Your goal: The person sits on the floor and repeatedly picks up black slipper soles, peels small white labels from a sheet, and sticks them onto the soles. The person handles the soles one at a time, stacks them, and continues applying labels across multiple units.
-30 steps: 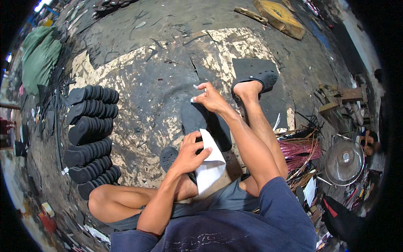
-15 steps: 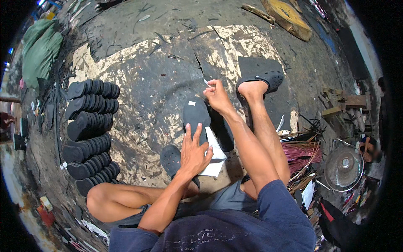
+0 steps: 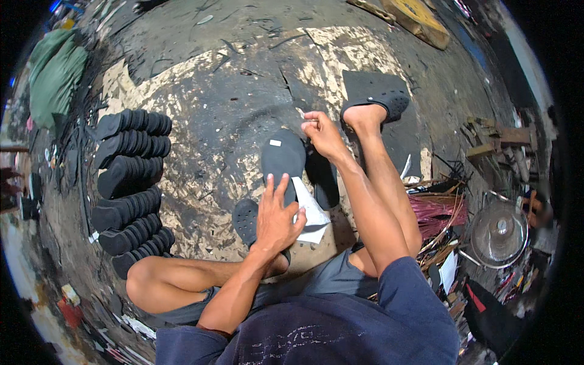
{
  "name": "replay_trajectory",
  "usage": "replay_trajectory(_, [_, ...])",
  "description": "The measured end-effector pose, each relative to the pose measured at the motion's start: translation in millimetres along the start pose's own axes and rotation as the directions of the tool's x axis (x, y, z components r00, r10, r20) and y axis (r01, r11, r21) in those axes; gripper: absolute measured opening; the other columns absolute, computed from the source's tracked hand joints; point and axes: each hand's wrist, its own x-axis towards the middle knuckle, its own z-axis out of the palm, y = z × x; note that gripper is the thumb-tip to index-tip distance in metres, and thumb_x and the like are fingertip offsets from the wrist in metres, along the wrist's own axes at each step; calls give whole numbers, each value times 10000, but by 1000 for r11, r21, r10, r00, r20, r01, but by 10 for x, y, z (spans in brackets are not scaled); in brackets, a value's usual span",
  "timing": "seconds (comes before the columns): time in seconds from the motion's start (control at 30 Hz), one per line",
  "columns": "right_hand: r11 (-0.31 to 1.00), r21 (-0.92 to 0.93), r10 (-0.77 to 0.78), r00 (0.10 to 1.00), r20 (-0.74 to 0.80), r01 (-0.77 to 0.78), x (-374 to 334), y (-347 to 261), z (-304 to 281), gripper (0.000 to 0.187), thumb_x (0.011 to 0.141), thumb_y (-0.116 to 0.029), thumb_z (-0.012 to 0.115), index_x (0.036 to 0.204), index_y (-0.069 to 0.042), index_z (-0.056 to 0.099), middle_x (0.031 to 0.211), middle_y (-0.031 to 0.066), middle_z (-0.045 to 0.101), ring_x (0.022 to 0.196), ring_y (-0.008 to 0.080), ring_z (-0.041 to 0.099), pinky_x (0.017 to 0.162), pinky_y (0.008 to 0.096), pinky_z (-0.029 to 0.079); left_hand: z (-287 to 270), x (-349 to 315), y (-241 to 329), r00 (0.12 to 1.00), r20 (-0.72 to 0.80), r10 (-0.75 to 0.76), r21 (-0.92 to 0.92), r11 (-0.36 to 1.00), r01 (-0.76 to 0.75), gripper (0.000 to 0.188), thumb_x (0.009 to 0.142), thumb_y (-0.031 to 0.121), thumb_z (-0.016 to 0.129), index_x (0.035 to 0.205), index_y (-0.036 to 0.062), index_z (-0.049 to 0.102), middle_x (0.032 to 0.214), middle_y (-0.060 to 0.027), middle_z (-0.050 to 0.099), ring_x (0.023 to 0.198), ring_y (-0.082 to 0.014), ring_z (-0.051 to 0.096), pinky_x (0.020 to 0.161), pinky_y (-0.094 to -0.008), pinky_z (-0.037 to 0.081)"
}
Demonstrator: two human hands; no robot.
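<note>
A black shoe sole (image 3: 283, 159) lies on the floor in front of me, a small white label (image 3: 275, 143) stuck near its far end. My left hand (image 3: 277, 213) rests with its fingers stretched out, the fingertips on the sole's near part. Over the floor to the right of the sole, my right hand (image 3: 323, 135) is closed in a pinch on a small whitish piece (image 3: 300, 112), too small to make out well. White paper (image 3: 313, 226) lies beside and partly under my left hand. Another dark sole (image 3: 322, 182) is partly hidden next to my right forearm.
Rows of stacked black soles (image 3: 131, 188) stand at the left. My feet wear black clogs (image 3: 395, 104), the right one on a dark mat (image 3: 371, 85). Right of my leg are a bundle of reddish strips (image 3: 438, 213) and a fan (image 3: 500, 234). A yellow block (image 3: 420, 21) lies far off.
My right hand has shifted slightly right and nearer, the small whitish piece still in its pinch. My left hand stays on the sole. The view has moved a little.
</note>
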Motion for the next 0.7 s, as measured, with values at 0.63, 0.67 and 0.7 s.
replay_trajectory(0.63, [656,-706,49,948,-313,-267,-718,230,-29,1226,723,-187,840,1609,-179,-8,1532,367,258,1339,563,375,1113,568,350,-1186,83,377,664,706,248,-550,782,292,224,871,180,649,987,2,718,1218,-174,674,1150,-371,618,977,-436,495])
replay_trajectory(0.67, [725,-656,-21,944,-328,-212,-671,160,-142,1213,719,-208,826,1606,-157,1,1523,365,280,1332,562,386,1110,557,356,-1306,9,282,664,679,313,-587,774,235,193,869,156,650,957,-7,704,1114,-179,688,1032,-358,644,876,-421,512])
replay_trajectory(0.7, [788,-598,-88,934,-346,-148,-616,58,-210,1201,715,-229,812,1604,-135,10,1514,363,302,1324,561,397,1107,545,363,-1438,-74,180,662,651,373,-619,765,178,163,866,131,650,927,-15,689,1010,-184,702,913,-346,670,776,-406,529])
